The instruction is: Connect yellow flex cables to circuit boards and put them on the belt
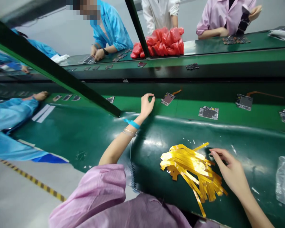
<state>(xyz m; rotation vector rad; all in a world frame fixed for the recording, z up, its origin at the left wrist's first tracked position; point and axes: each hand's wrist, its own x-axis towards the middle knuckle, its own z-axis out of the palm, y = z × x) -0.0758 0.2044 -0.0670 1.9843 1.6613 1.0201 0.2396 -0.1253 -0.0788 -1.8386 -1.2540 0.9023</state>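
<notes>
Stretching beyond the table (73, 129), the conveyor belt (129, 101) carries a circuit board (167, 98) just right of the left hand (146, 106), the nearer one. Yellow flex cables (192, 161) heap on the table just left of the right hand (231, 171), slanting far-left to near-right. The board's long axis and orange tail (177, 92) point far-right. Both grips' fingertips nearly meet; contact or contents unclear.

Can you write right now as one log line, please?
left hand: over green belt, near board with orange ribbon | right hand: beside yellow strips | strips: piled on table
</notes>
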